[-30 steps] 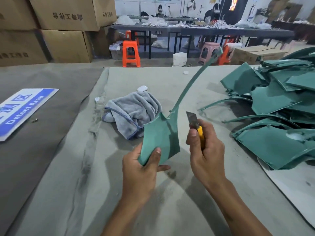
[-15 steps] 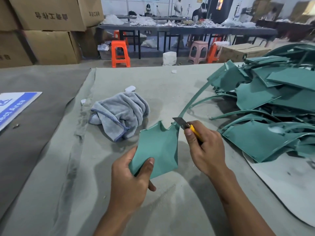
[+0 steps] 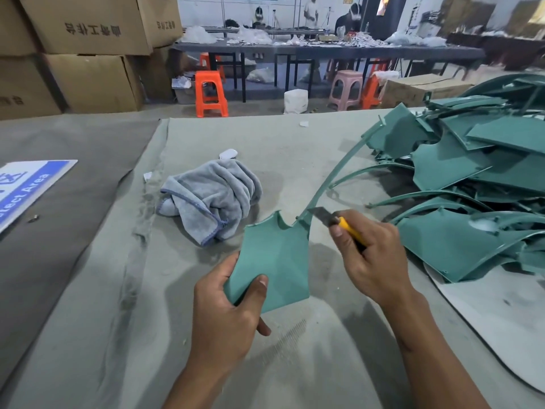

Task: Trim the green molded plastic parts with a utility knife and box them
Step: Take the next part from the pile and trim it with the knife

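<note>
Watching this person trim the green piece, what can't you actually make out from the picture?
- Head view: the utility knife handle is mostly hidden inside the right hand.
- The left hand covers the lower corner of the held green part.
- The pile of green parts is cut off by the right edge.
- The blue sign is cut off at the left edge.

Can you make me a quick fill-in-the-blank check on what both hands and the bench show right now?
1. The left hand holds a green plastic part by its ____ corner.
2. The right hand grips a utility knife with a ____ handle.
3. The crumpled grey towel lies to the ____ of the held part.
4. The pile of green parts lies on the person's ____ side.

Missing words: lower; yellow; left; right
</note>
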{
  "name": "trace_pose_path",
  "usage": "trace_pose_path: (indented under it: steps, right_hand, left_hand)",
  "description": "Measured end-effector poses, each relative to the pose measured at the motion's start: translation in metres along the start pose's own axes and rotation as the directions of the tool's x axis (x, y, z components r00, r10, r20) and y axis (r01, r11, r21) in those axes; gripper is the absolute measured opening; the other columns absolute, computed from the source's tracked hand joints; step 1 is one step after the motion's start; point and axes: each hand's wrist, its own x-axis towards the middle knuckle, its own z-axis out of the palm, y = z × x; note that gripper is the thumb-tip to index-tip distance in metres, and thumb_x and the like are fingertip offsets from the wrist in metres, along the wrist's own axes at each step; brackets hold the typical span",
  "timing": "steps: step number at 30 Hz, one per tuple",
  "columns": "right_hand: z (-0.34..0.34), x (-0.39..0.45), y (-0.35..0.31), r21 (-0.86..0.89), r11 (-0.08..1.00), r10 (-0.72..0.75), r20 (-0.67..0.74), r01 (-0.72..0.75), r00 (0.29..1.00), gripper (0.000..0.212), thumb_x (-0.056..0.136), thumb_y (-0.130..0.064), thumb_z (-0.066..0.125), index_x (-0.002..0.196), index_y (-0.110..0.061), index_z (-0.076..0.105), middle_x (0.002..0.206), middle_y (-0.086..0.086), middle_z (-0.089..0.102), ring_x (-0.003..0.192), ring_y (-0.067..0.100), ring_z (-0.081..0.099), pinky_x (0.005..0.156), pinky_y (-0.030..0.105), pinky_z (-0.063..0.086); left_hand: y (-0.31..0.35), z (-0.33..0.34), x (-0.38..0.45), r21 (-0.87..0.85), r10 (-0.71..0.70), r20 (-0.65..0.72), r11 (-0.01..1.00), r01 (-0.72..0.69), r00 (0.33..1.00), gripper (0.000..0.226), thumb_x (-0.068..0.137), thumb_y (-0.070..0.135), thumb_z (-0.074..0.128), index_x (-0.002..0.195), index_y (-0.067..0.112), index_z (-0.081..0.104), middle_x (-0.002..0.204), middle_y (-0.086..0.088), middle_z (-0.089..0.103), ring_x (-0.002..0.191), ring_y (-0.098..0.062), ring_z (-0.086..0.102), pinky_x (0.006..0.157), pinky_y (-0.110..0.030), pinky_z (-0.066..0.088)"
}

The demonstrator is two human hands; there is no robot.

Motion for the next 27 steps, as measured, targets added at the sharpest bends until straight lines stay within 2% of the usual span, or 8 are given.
trace_pose_path:
  steps: [5,10,12,15,17,21,23,27]
  right_hand:
    - [0.009,-0.003,-0.001,-0.055,0.996,0.071,0.094,-0.066,0.993,0.030,0.104,-0.037,0.053,0.089,-0.016,0.068,0.055,-0.007,0.051,0.047,0.018,0.048,0.044,0.037,0.039]
    - [0.010,0.000,0.002,-0.125,0.952,0.252,-0.190,-0.278,0.949,0.033,0.106,-0.039,0.048,0.097,-0.013,0.065,0.057,-0.008,0.045,0.047,0.012,0.041,0.047,0.029,0.028]
    - [0.007,-0.001,0.006,-0.100,0.973,0.187,-0.176,-0.207,0.966,0.033,0.107,-0.037,0.050,0.100,-0.010,0.068,0.059,-0.006,0.048,0.047,0.011,0.042,0.046,0.030,0.032]
    - [0.003,-0.003,0.007,-0.046,0.998,0.046,0.005,-0.046,0.999,0.027,0.105,-0.033,0.055,0.099,-0.012,0.070,0.061,-0.006,0.054,0.048,0.019,0.049,0.044,0.038,0.042]
    - [0.006,-0.002,0.006,-0.094,0.994,0.053,0.035,-0.050,0.998,0.028,0.104,-0.036,0.054,0.099,-0.014,0.071,0.061,-0.006,0.056,0.049,0.022,0.051,0.046,0.039,0.043]
    - [0.007,0.002,0.007,-0.183,0.943,0.229,-0.248,-0.278,0.941,0.031,0.107,-0.036,0.051,0.113,-0.011,0.069,0.065,-0.007,0.051,0.052,0.019,0.045,0.051,0.030,0.034]
    - [0.002,0.002,0.009,-0.211,0.927,0.225,-0.345,-0.309,0.911,0.031,0.108,-0.035,0.051,0.112,-0.009,0.068,0.066,-0.007,0.048,0.053,0.018,0.041,0.053,0.027,0.028]
    - [-0.014,-0.002,0.021,-0.094,0.994,0.043,-0.088,-0.051,0.995,0.027,0.104,-0.030,0.056,0.088,-0.010,0.065,0.060,-0.009,0.044,0.048,0.015,0.039,0.046,0.031,0.034]
  left_hand:
    - [0.000,0.001,-0.002,0.011,0.008,0.040,1.000,-0.008,0.999,0.030,0.079,0.017,0.067,0.091,0.042,0.075,0.075,0.002,0.071,0.035,-0.026,0.053,0.033,-0.027,0.045]
    - [0.001,-0.001,0.000,0.009,-0.005,0.017,1.000,0.005,1.000,0.031,0.076,0.016,0.067,0.095,0.039,0.076,0.073,-0.001,0.070,0.033,-0.028,0.051,0.032,-0.024,0.042]
    - [0.002,-0.002,0.000,0.013,-0.002,0.019,1.000,0.002,1.000,0.030,0.077,0.016,0.067,0.095,0.039,0.075,0.072,-0.001,0.070,0.033,-0.031,0.052,0.032,-0.023,0.041]
    - [0.003,-0.002,-0.001,0.012,-0.006,0.020,1.000,0.006,1.000,0.028,0.076,0.017,0.067,0.096,0.035,0.075,0.070,-0.001,0.069,0.032,-0.032,0.051,0.031,-0.022,0.041]
    - [0.003,-0.003,0.000,0.018,-0.014,0.024,1.000,0.013,1.000,0.029,0.076,0.017,0.067,0.096,0.036,0.075,0.068,-0.001,0.068,0.033,-0.033,0.052,0.031,-0.023,0.041]
    - [0.002,-0.005,0.001,0.033,-0.056,0.062,0.998,0.054,0.996,0.030,0.074,0.019,0.067,0.092,0.041,0.076,0.068,-0.003,0.068,0.031,-0.031,0.050,0.031,-0.024,0.040]
    - [0.000,-0.005,0.003,0.017,-0.090,0.077,0.996,0.089,0.993,0.030,0.073,0.019,0.068,0.093,0.040,0.076,0.071,-0.004,0.069,0.029,-0.033,0.049,0.031,-0.025,0.038]
    - [-0.002,-0.007,0.005,-0.053,-0.152,0.091,0.986,0.157,0.984,0.031,0.074,0.009,0.077,0.094,0.033,0.078,0.073,-0.007,0.071,0.033,-0.029,0.053,0.031,-0.025,0.040]
